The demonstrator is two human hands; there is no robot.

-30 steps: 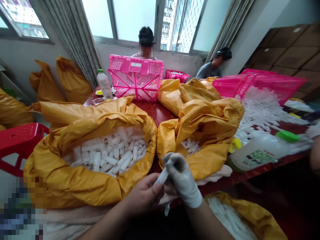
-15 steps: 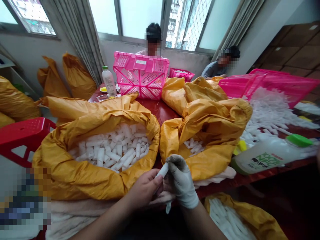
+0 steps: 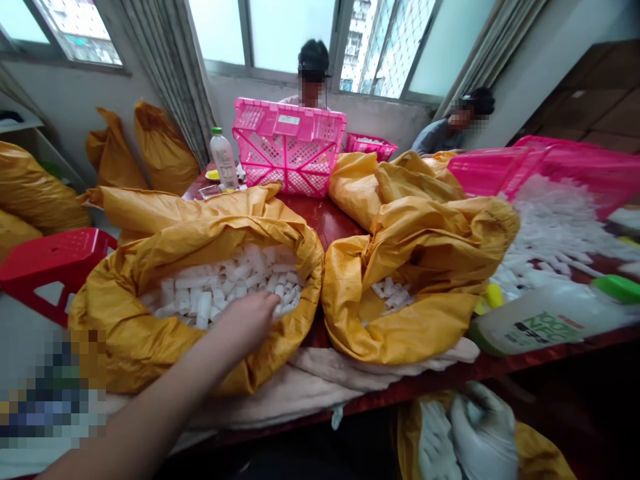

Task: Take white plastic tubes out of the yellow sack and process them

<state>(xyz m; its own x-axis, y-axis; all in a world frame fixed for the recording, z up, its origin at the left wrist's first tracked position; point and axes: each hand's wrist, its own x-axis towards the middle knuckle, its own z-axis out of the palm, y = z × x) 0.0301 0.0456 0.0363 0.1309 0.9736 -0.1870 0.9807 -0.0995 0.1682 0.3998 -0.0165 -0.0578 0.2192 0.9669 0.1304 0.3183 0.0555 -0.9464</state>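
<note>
My bare left hand (image 3: 255,315) reaches into the left yellow bag (image 3: 145,363), over a heap of short white tubes (image 3: 204,308). Its fingers point down and away, so what they hold is hidden. My right hand (image 3: 485,433), in a white glove, is low at the right with its fingers curled in. It is over a smaller yellow bag (image 3: 537,453) below the table edge, which holds long white pieces (image 3: 434,437). Something pale may lie in the curl of the fingers; I cannot make it out. Another yellow bag (image 3: 405,337) on the table holds a few white tubes (image 3: 393,293).
A plastic bottle with a green cap (image 3: 545,327) lies at the right. Pink crates (image 3: 290,147) stand farther back, one with white pieces (image 3: 555,220) spilling out. Two people sit across the table (image 3: 323,217). A red stool (image 3: 55,263) is at the left.
My hands have parted from the white tube held between them. The left has moved up-left into the left bag; the right has dropped down-right to the lower bag.
</note>
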